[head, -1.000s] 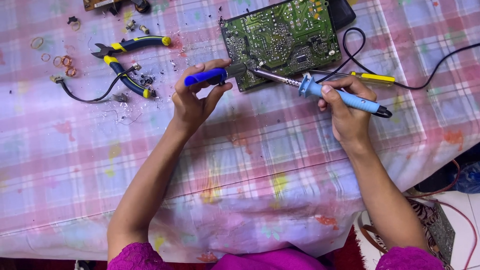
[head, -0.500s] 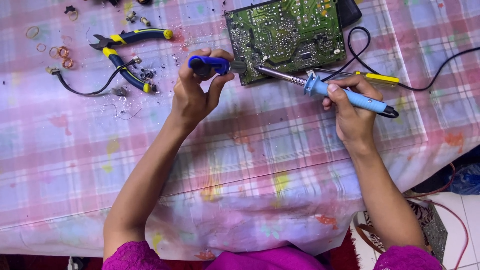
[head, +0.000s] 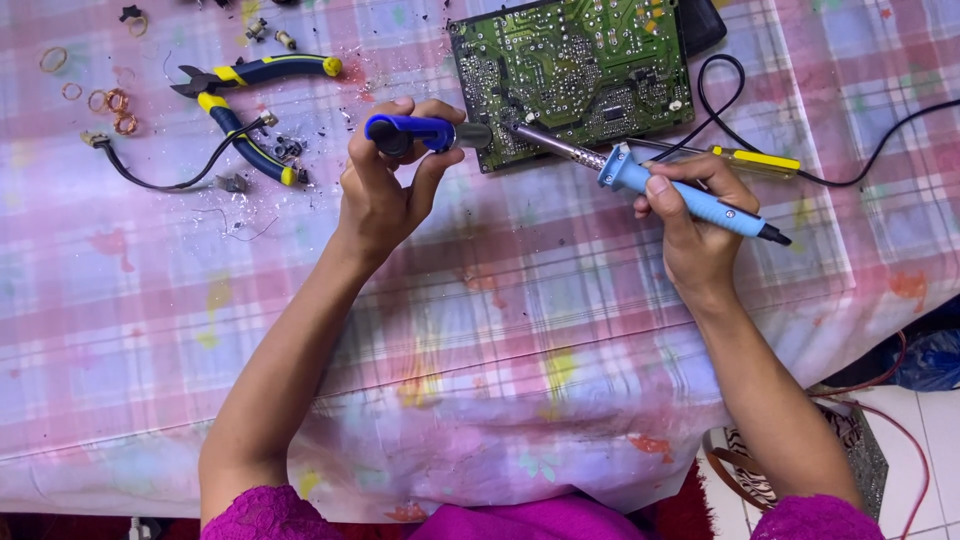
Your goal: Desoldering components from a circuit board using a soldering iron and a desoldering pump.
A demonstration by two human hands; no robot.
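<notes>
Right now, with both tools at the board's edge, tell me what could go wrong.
The soldering iron in the right hand lies low over the plastic tablecloth, which its metal tip could scorch. The left hand holds the blue desoldering pump close to that tip, so fingers might get burned. The black cable could snag.

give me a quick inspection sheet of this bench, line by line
surface: table under a pink plaid cloth with paint stains
job's things: green circuit board, solder side up; soldering iron, tip at the board's lower edge; blue desoldering pump, nozzle toward the board
clutter: yellow-and-blue cutters, small copper rings, loose bits and debris, yellow-handled screwdriver
hands: left hand grips the pump; right hand grips the iron
cables: black cord running off right; short black wire by the cutters
surroundings: white floor tiles, red wire on them
</notes>
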